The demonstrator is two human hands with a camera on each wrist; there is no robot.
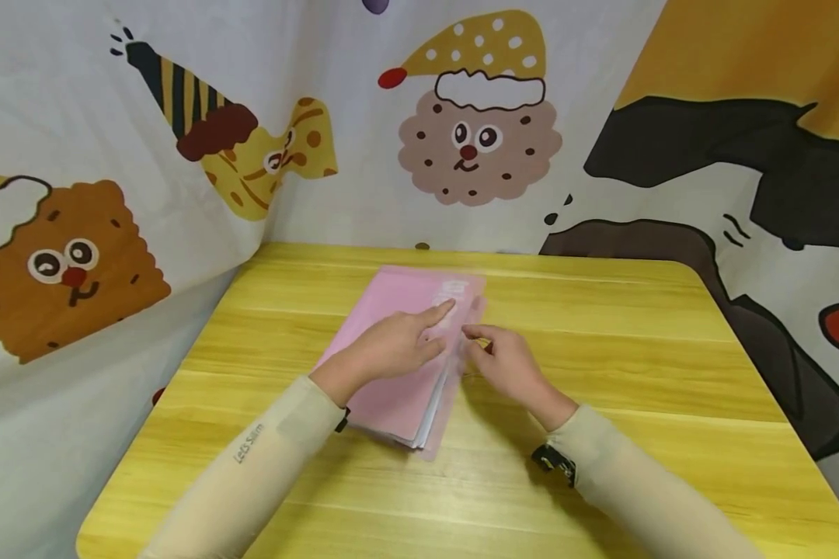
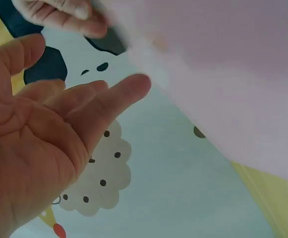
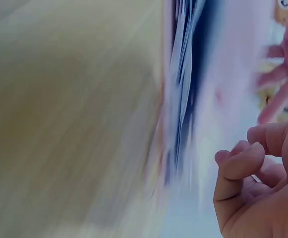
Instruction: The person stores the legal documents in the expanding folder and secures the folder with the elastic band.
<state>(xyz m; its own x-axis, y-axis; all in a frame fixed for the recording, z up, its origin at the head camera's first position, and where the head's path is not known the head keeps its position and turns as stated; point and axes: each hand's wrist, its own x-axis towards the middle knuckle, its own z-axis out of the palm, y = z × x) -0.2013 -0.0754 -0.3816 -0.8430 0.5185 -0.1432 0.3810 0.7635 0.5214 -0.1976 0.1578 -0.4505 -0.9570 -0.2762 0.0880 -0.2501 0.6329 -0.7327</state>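
A pink file folder (image 1: 384,341) with papers between its covers lies on the table, its loose edge facing right. White print marks the upper right of its cover. My left hand (image 1: 395,345) is over the cover with its fingers extended; in the left wrist view the left hand (image 2: 44,134) has its palm showing and nothing in it. Beside the folder's right edge is my right hand (image 1: 506,361), its thumb and forefinger bent close to that edge. Nothing shows between the loosely bent fingers of the right hand (image 3: 262,183) in the right wrist view. Sheet edges (image 3: 181,89) show there, blurred.
The wooden-patterned table (image 1: 636,373) has rounded corners. Behind it and on the left hangs a white cloth (image 1: 349,210) with cartoon biscuit prints. Both forearms wear pale sleeves (image 1: 252,466), with a dark strap (image 1: 554,463) at the right wrist.
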